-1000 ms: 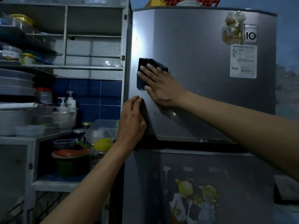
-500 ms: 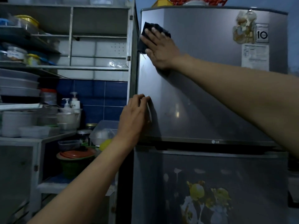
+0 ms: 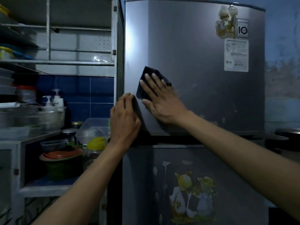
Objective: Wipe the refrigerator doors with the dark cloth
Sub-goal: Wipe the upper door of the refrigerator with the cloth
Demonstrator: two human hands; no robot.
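Note:
A silver two-door refrigerator fills the right half of the view. Its upper door (image 3: 194,46) carries stickers at the top right, and its lower door (image 3: 235,168) has a fruit sticker. My right hand (image 3: 162,101) presses the folded dark cloth (image 3: 146,80) flat against the upper door's lower left area, fingers straight and spread. My left hand (image 3: 125,119) rests on the upper door's left edge just beside it, its fingers bent round that edge.
A white shelf unit (image 3: 65,62) stands left of the fridge with stacked containers, pump bottles (image 3: 56,99), a clear plastic box (image 3: 92,129) and a lidded pot (image 3: 62,159). Blue tiles lie behind. A dark counter edge (image 3: 285,135) shows at the right.
My right hand has slid the cloth down from the top left corner of the upper door to its lower left part. The left hand stays on the door edge.

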